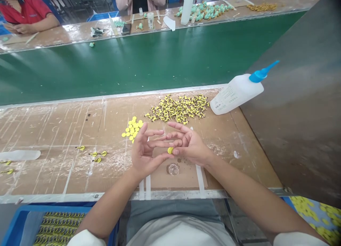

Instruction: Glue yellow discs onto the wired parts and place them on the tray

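The yellow disc (170, 150) sits between the hands, above the bench (53, 175). A light, steady hold by its rim should serve best. The right hand (193, 146) pinches it; the left hand (144, 153) is loosely open, thumb tip close by, contact unclear.

Left hand (144, 154): palm faced inward, fingers reached rightward, thumb stretched below them. Right hand (192, 146): fingers were partly bent, thumb lay near forefinger. Forearms (239, 191), pair: bare, angled inward.
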The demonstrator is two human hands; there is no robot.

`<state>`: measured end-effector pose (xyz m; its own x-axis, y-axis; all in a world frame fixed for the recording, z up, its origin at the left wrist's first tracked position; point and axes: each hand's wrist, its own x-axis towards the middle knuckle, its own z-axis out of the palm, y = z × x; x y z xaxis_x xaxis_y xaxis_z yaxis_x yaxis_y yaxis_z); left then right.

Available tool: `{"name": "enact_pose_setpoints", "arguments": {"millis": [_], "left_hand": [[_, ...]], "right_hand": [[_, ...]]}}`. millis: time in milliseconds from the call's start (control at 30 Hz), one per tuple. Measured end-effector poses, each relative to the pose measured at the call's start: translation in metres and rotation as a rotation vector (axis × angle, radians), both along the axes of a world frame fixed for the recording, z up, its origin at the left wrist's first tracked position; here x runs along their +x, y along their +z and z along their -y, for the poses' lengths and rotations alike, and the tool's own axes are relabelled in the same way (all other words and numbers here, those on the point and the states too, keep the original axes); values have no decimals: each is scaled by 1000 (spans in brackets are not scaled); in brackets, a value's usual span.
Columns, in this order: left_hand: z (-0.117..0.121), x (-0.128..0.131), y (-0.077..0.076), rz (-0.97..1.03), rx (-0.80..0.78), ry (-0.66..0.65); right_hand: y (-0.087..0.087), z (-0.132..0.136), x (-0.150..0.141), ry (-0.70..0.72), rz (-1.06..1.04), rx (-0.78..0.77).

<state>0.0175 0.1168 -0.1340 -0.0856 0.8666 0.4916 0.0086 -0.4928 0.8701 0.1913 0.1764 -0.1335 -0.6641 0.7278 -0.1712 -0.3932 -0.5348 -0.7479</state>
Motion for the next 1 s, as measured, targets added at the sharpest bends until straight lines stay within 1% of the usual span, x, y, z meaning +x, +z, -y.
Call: {"name": "enact_pose_setpoints", "arguments": {"millis": [267, 467, 567, 667, 800, 1000], "left_hand": [[-2, -3, -2, 59, 32, -38], [0, -2, -2, 72, 21, 12], [-1, 0, 2, 98, 20, 34], [-1, 0, 6, 116, 25, 61], [-2, 0, 11, 124, 32, 56], [0, 0, 11, 135, 17, 53]], "right_hand": [[0, 1, 0, 16, -17, -29], [2, 3, -3, 13, -34, -99], [5, 8, -7, -27, -57, -118], [7, 15, -12, -84, -102, -185], [8, 25, -17, -108, -152, -305], [7, 31, -21, -141, -180, -371]]}}
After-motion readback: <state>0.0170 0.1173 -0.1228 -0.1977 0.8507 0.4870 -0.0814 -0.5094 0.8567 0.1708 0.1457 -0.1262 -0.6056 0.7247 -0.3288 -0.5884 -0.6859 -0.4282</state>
